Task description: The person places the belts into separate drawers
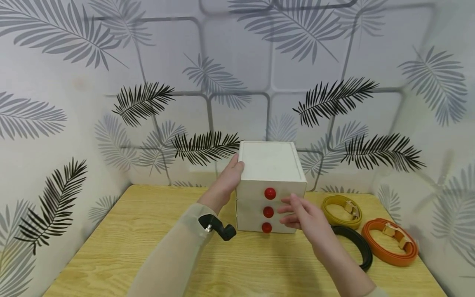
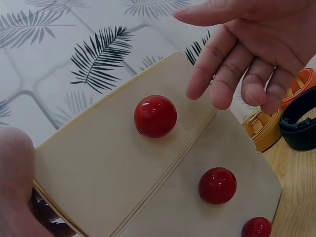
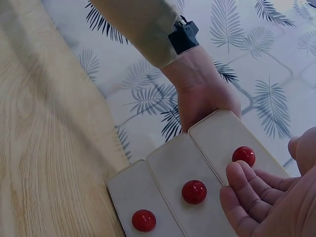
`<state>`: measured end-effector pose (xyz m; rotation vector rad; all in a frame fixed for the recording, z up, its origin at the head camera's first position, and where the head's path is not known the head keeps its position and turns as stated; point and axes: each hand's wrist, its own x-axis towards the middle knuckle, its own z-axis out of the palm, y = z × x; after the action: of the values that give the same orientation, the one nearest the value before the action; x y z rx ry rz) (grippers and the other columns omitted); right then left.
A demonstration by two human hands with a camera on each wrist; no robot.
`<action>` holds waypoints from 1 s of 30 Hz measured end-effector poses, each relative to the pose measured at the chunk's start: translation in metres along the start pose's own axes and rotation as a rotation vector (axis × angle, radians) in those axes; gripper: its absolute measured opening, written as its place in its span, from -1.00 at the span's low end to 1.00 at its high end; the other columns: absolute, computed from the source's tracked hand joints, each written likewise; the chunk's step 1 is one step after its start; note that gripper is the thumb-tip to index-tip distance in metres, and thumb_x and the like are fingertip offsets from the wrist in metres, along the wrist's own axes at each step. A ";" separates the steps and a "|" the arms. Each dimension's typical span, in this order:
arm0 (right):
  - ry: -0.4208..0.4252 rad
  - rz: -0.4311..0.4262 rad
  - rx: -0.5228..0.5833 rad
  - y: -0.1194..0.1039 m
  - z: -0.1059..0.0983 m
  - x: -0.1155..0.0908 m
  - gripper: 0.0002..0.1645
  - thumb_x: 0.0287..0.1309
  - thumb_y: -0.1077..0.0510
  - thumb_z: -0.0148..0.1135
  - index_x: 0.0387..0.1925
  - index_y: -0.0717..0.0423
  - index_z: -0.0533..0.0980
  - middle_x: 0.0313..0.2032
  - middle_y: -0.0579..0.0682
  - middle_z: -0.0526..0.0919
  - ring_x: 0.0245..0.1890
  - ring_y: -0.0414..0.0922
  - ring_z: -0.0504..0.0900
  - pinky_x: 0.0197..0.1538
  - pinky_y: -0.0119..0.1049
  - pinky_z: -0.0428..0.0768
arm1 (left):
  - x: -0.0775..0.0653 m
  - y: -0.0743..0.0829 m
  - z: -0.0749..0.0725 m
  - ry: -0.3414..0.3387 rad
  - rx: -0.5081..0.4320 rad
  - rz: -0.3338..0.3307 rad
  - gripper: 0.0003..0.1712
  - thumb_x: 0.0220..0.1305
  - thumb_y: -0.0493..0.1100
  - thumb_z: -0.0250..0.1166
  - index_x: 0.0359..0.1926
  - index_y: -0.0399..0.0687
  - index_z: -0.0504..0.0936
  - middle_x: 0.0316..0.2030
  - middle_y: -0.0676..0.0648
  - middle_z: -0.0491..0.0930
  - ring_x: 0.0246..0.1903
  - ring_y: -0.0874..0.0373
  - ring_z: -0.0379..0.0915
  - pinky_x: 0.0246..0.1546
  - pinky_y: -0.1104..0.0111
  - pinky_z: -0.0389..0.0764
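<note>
A white box with three stacked drawers [image 1: 272,161] stands on the table, a round red knob on each drawer front. My left hand [image 1: 227,181] rests against the box's left side near the top, its thumb at the upper edge and the other fingers partly hidden along the side. In front of the box's right half, my right hand [image 1: 306,214] is held with fingers extended and nothing in it. Its fingertips are close to the top red knob [image 2: 155,116], which overlaps them in the right wrist view. Below are the middle knob [image 3: 194,191] and bottom knob [image 3: 143,220].
Right of the box lie coiled belts: a yellow one [image 1: 354,225], a black one [image 1: 365,251] and an orange one [image 1: 393,260]. Wood-grain table [image 1: 111,243] extends to the left and front. A leaf-patterned wall [image 1: 237,119] rises close behind the box.
</note>
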<state>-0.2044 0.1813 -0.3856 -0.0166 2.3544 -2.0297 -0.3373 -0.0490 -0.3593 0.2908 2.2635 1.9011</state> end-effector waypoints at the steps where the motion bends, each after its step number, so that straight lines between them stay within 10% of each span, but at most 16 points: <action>1: -0.015 0.013 0.021 0.000 0.001 0.001 -0.24 0.79 -0.26 -0.10 0.47 0.29 0.50 0.18 0.21 0.74 -0.05 0.02 0.78 0.15 -0.14 0.74 | 0.000 0.000 0.000 0.000 0.001 -0.003 -0.23 0.81 0.10 -0.25 0.84 0.16 -0.26 0.80 -0.03 -0.28 0.74 -0.07 -0.42 0.66 -0.18 -0.23; 30: -0.206 0.144 0.229 0.003 0.021 0.020 -0.08 0.76 -0.37 -0.21 0.52 0.37 0.43 0.18 0.17 0.74 -0.01 -0.07 0.76 0.15 -0.21 0.72 | 0.002 -0.002 0.000 0.012 0.001 0.012 -0.22 0.81 0.10 -0.23 0.84 0.12 -0.24 0.80 -0.03 -0.27 0.74 -0.02 -0.45 0.67 -0.12 -0.26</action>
<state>-0.2236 0.1606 -0.3920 -0.0462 1.9360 -2.1017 -0.3393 -0.0489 -0.3616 0.2948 2.2753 1.9133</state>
